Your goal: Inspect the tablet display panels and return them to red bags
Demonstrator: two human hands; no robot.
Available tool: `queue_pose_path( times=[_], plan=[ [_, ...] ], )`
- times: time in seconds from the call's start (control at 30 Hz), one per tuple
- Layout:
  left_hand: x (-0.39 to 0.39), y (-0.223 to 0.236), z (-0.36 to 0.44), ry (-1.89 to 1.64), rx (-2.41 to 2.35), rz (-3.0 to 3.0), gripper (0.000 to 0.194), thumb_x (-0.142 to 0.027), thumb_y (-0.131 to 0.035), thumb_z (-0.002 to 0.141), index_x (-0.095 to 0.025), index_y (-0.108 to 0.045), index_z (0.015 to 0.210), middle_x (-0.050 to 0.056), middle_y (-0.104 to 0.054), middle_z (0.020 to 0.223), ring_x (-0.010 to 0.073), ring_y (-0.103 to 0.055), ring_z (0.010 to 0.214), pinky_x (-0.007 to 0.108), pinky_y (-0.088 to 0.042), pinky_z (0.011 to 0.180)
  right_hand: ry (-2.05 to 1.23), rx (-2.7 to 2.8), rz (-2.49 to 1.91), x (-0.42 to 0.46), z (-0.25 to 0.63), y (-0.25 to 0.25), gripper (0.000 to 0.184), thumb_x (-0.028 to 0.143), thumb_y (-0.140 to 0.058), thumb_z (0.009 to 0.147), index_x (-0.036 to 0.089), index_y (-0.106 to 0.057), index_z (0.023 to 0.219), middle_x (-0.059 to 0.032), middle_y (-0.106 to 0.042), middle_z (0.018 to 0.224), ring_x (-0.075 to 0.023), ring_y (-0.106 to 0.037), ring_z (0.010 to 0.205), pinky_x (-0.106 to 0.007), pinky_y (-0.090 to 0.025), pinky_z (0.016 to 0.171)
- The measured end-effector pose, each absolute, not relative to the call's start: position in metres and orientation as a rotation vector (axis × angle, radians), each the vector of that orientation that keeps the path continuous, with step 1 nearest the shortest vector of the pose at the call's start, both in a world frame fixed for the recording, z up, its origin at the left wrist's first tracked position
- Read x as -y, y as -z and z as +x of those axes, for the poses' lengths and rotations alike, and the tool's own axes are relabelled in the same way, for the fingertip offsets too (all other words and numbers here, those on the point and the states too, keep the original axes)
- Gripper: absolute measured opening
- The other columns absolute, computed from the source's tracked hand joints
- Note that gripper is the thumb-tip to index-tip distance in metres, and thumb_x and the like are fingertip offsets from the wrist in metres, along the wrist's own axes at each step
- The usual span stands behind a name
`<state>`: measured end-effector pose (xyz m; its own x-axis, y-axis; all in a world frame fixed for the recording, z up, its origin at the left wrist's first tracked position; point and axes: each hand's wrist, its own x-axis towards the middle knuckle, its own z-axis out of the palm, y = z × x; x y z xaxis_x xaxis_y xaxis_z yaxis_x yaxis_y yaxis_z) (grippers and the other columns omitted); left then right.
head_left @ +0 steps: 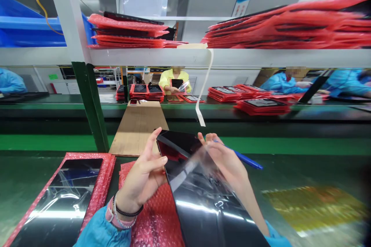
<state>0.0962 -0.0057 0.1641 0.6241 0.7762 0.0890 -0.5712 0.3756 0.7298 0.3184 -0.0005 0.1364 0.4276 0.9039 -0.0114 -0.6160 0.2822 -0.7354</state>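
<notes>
A glossy black screen panel tilts up in front of me. My left hand grips its left edge, thumb on the front and fingers at the side. Clear protective film lies over the panel, its upper part lifted and blurred. My right hand pinches that film near the top right corner, and a blue pen sticks out from the same hand. Under the panel lies a red bubble-wrap bag. Left of it, another black panel with film rests on red bubble wrap.
A brown board bridges toward the far bench. Stacks of red-wrapped panels sit on the shelf overhead and across the line. A green post stands left; a white strip hangs ahead. Yellow film sheets lie right. Co-workers sit opposite.
</notes>
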Motion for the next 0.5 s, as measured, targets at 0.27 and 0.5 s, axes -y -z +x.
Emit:
queue_pose_path(
  times=[0.27,0.5],
  plan=[
    [0.009,-0.168,0.097,-0.911,-0.275,0.773,0.049,-0.037,-0.042,0.097,-0.036,-0.034,0.146,0.003,-0.070,0.112,0.0153,-0.068,0.083,0.026,-0.052,0.069,-1.044,0.629,-0.912,0.015,0.304,-0.136,0.058,0.015,-0.083,0.049,0.032,-0.065,0.101,0.0047,-0.056,0.140,-0.0240,-0.039,0.137,-0.025,-0.054,0.080],
    [0.013,-0.145,0.068,-1.057,-0.620,0.833,0.075,-0.037,-0.057,0.087,-0.038,-0.017,0.150,0.002,-0.048,0.146,0.0211,-0.048,0.130,0.037,-0.033,0.107,-1.052,0.725,-0.940,-0.003,0.285,-0.101,0.039,0.026,-0.081,0.051,0.029,-0.064,0.086,-0.0024,-0.069,0.123,-0.0270,-0.043,0.135,-0.038,-0.041,0.103]
  ],
)
